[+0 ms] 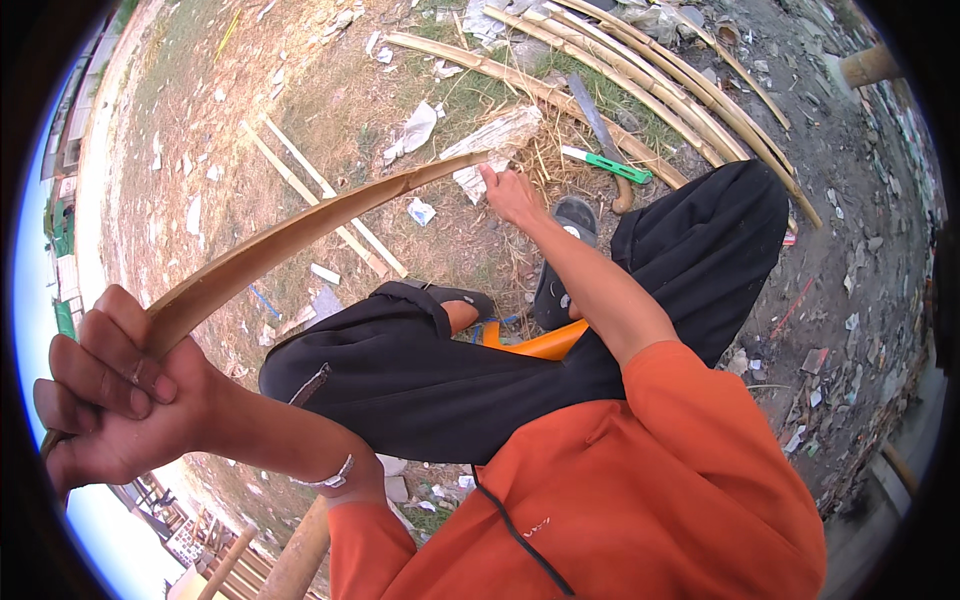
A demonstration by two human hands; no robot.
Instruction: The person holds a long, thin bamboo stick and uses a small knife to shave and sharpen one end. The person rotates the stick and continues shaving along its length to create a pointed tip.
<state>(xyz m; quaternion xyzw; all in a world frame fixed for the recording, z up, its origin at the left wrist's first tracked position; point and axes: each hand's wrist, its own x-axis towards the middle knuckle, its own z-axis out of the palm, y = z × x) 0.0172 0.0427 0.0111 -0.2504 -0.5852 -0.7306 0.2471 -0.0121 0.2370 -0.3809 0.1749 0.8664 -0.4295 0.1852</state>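
A long split bamboo strip (pixel 300 225) runs from the lower left up to the middle, bowed along its length. My left hand (pixel 125 400) is wrapped round its near end, fingers closed in a fist. At the far end, my right hand (pixel 512 195) has its fingers closed at the strip's tip; part of that grip is hidden. Beyond the right hand lie a machete (pixel 592 112) with a curved wooden handle and a green-handled cutting tool (pixel 610 165) with a pale blade, crossing each other on the ground.
Several split bamboo lengths (pixel 660 85) lie at the far right. Two thin strips (pixel 330 190) rest on the dry grass at left. My legs in black trousers (pixel 400 370) are bent over an orange plastic seat (pixel 545 345). Scraps and litter dot the ground; a bamboo pole (pixel 300 545) stands at lower left.
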